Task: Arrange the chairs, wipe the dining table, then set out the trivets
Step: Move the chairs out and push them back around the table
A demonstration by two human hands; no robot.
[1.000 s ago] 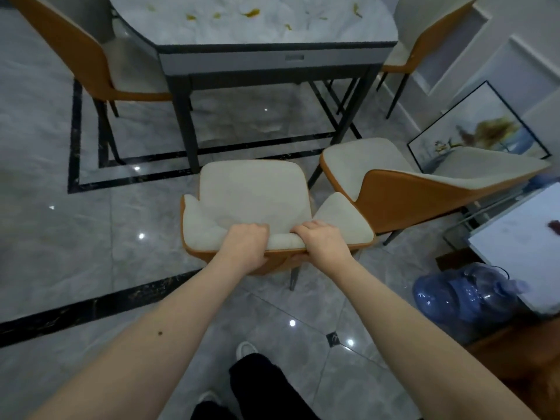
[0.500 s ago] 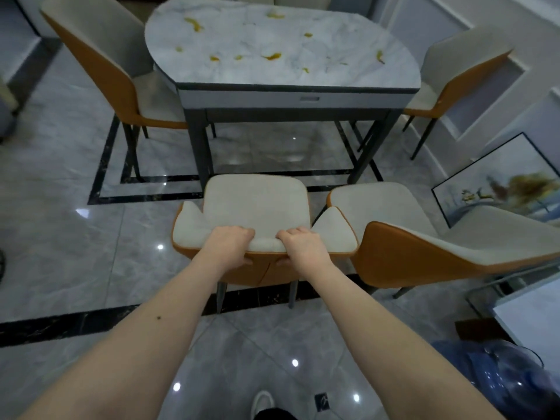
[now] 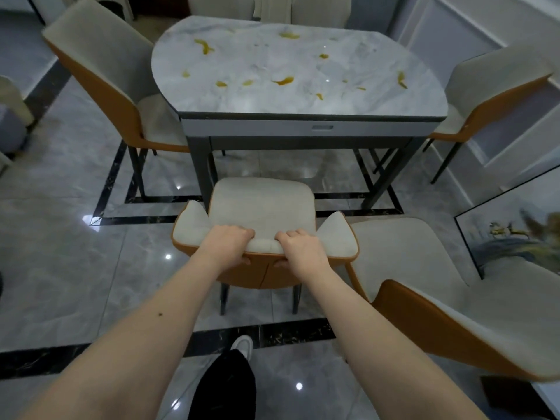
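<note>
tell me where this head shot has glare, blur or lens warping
Head view: small bright ceiling-light glints dot the glossy floor and the marble dining table; the framed picture at right is smeared with motion blur; wide-angle distortion bows the table edge and stretches the near chair at the right; both hands and the gripped chair look sharp.

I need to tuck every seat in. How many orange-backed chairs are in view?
4: the held chair at the table's near side, one beside it at right, one at the table's left end, one at its right end. Pale seats beyond the table may be more.
</note>
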